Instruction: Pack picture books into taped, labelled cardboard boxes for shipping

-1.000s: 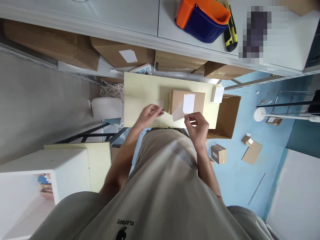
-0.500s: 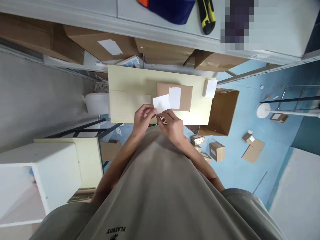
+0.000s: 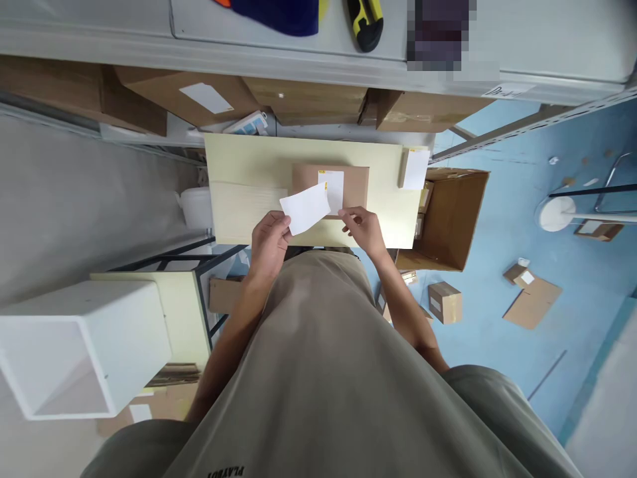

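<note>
My left hand [image 3: 270, 242] is closed on the lower left edge of a white paper label [image 3: 304, 209], thumb on top. The label is slightly curved and has a small yellow mark at its upper right corner. It hangs over the front left part of a flat brown cardboard box [image 3: 355, 186]. Another white label [image 3: 336, 189] with a yellow mark lies on that box, partly covered by the held one. My right hand [image 3: 364, 229] is at the box's front edge, apart from the held label. Its fingers are loosely bent, with gaps between them, and I see nothing in them.
The box lies on a pale yellow tabletop [image 3: 249, 156]. A stack of white labels [image 3: 415, 169] sits at its right end. A large open carton [image 3: 455, 219] stands beside it. Cardboard boxes [image 3: 313, 99] line the shelf behind. A yellow-black utility knife [image 3: 366, 26] lies on the upper shelf.
My right hand has let go of the label and moved right. My left hand has moved slightly left with the label, which now shows more of its face. The view has shifted a little.
</note>
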`<move>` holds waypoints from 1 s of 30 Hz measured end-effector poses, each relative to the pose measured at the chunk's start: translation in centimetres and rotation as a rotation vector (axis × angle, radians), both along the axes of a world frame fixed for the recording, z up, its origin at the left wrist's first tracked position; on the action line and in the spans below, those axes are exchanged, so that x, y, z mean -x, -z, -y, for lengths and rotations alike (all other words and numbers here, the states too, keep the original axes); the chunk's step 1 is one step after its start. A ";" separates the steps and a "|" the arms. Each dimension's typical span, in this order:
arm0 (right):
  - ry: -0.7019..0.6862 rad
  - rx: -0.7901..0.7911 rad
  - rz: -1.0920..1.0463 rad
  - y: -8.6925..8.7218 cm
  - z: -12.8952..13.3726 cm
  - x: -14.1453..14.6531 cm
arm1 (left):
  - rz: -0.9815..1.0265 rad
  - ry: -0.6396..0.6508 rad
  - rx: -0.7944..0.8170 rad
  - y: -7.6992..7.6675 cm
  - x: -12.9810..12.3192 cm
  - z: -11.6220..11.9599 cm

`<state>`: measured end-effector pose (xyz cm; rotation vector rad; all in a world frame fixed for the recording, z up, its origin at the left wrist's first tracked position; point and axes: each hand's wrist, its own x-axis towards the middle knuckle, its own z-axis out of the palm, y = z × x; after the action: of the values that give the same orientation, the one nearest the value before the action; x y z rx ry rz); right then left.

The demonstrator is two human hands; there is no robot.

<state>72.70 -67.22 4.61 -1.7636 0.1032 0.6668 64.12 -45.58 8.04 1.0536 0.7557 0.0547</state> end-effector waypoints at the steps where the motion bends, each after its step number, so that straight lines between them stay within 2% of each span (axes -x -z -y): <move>1: -0.001 -0.047 -0.076 0.2 0.1 0.0 | 0.004 0.002 0.006 -0.1 -0.1 0.2; 6: 0.069 -0.245 -0.395 -0.2 -0.7 0.9 | 0.002 0.026 -0.009 -0.2 -0.8 1.3; 10: 0.192 -0.329 -0.475 -0.7 -1.7 1.2 | -0.031 0.101 -0.071 0.0 -0.9 2.0; 15: 0.258 -0.256 -0.336 -0.7 -2.3 1.4 | -0.020 0.187 -0.129 1.2 -0.4 2.5; 19: 0.264 -0.092 -0.007 -1.1 -1.7 2.1 | -0.029 0.193 -0.231 2.6 -0.2 2.3; 21: 0.191 0.021 0.256 -1.7 -1.0 2.6 | -0.032 0.177 -0.342 3.1 -0.3 1.9; 24: -0.103 0.202 0.602 -2.8 0.2 3.3 | 0.011 0.194 -0.506 3.2 -0.7 1.1; 27: -0.348 0.331 0.733 -3.8 1.1 3.9 | 0.069 0.319 -0.571 2.5 -1.1 0.4; 30: -0.391 0.354 0.727 -4.6 1.3 4.5 | 0.062 0.417 -0.584 1.9 -1.3 -0.1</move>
<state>68.21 -68.48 9.20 -2.2962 -0.6714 0.2452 65.37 -45.52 6.10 1.7413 0.4544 -0.0531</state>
